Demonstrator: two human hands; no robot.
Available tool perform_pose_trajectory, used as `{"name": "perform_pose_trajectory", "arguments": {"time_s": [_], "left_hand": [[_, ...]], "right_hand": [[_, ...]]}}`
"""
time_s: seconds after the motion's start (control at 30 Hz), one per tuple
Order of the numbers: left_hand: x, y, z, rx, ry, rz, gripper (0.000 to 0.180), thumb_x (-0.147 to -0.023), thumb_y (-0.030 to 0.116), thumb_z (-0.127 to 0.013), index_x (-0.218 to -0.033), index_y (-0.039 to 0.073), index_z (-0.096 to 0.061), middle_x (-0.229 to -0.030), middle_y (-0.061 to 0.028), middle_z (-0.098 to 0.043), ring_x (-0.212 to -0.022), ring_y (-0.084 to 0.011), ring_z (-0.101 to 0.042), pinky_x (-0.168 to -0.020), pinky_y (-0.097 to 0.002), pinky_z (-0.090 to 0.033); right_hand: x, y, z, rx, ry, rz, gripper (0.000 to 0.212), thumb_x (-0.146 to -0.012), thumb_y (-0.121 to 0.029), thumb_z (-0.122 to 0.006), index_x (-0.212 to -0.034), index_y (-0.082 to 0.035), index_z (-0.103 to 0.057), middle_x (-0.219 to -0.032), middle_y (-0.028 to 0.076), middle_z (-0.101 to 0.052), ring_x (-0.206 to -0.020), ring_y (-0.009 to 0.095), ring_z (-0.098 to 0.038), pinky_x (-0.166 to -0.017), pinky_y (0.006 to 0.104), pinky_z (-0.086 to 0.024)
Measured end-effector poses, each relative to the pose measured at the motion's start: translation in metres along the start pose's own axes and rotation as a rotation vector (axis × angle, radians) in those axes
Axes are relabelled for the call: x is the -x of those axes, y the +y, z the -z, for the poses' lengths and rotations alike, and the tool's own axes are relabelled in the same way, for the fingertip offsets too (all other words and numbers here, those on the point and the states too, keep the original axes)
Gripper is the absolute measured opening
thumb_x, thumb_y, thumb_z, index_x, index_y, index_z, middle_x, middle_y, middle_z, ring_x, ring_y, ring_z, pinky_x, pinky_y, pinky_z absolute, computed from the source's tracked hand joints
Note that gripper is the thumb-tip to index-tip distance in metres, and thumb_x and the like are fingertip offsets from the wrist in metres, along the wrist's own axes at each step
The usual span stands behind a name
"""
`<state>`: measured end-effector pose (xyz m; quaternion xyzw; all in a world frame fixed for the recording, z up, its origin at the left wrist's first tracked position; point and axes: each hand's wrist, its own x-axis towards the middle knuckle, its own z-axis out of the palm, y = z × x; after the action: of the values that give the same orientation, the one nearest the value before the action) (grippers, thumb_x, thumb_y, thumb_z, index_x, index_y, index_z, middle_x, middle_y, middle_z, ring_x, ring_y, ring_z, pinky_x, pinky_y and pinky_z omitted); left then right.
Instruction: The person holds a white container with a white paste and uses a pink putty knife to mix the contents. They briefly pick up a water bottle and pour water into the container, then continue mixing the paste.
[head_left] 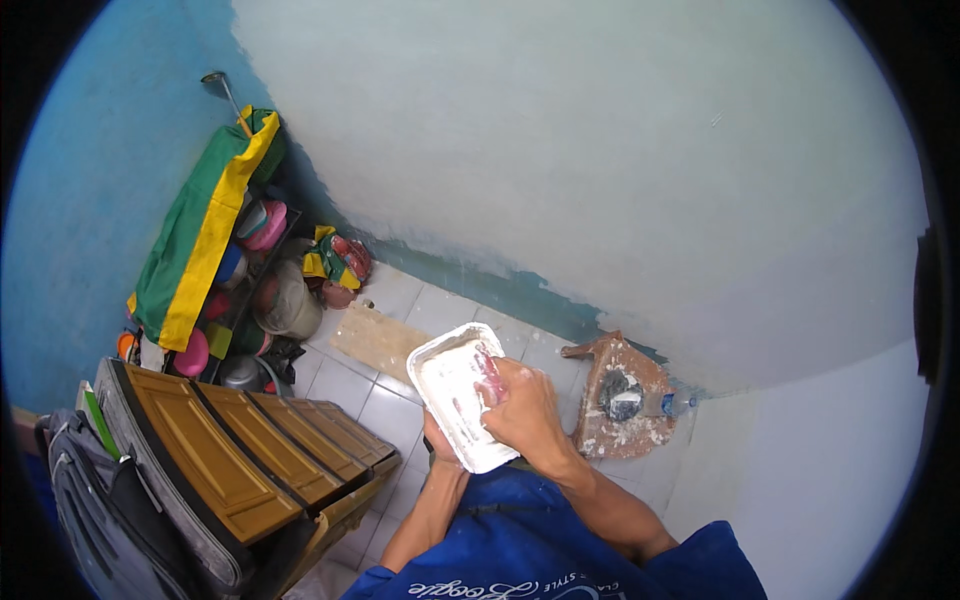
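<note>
In front of my body I hold a shallow white rectangular tray (450, 400) with rounded corners, tilted and smeared with white paint. My left hand (440, 442) grips its near left side from below, so most of those fingers are hidden behind it. Over the tray's right half, my right hand (528, 408) is closed on a small pinkish-red thing (490, 378) coated with white, whose kind I cannot make out. That thing is against or just above the tray's inside.
A brown, paint-spattered board (640, 395) lies on the tiles to the right, bearing a dark round item and a clear bottle. Left are a plywood piece (372, 340), a bucket (290, 305), a green-and-yellow covered rack (205, 215), a wooden drawer cabinet (235, 450) and a grey backpack (95, 500).
</note>
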<state>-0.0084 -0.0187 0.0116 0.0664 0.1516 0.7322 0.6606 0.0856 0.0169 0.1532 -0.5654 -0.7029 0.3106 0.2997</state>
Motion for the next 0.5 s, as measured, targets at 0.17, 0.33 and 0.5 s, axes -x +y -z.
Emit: {"name": "perform_pose_trajectory", "arguments": {"time_s": [0.17,0.33,0.5], "left_hand": [[0.003,-0.005,0.010,-0.055,0.035,-0.010,0.061,-0.102,0.047,-0.037,-0.145,0.004,-0.044,-0.140,-0.0146,-0.056,-0.124,-0.0292,-0.058,-0.107,-0.0427,-0.046],[0.006,-0.007,0.003,0.007,0.077,-0.027,0.060,-0.103,0.046,-0.036,-0.145,0.004,-0.044,-0.139,-0.0151,-0.056,-0.124,-0.0297,-0.058,-0.107,-0.0429,-0.046],[0.004,-0.009,0.013,-0.027,0.098,-0.009,0.062,-0.102,0.047,-0.037,-0.147,0.004,-0.043,-0.140,-0.0157,-0.055,-0.125,-0.0302,-0.057,-0.107,-0.0432,-0.046]], "right_hand": [[0.009,-0.007,-0.003,-0.001,-0.014,0.095,0.022,-0.072,-0.007,-0.066,-0.091,0.004,-0.065,-0.086,0.027,-0.065,-0.080,0.048,-0.063,-0.066,0.0510,-0.048],[0.008,-0.010,0.007,0.016,0.025,0.047,0.022,-0.074,-0.008,-0.066,-0.093,0.002,-0.066,-0.086,0.026,-0.065,-0.080,0.048,-0.063,-0.067,0.0508,-0.049],[0.006,0.004,-0.002,0.016,0.093,0.027,0.016,-0.076,-0.010,-0.067,-0.088,0.001,-0.066,-0.083,0.026,-0.065,-0.078,0.048,-0.062,-0.066,0.0512,-0.049]]}}
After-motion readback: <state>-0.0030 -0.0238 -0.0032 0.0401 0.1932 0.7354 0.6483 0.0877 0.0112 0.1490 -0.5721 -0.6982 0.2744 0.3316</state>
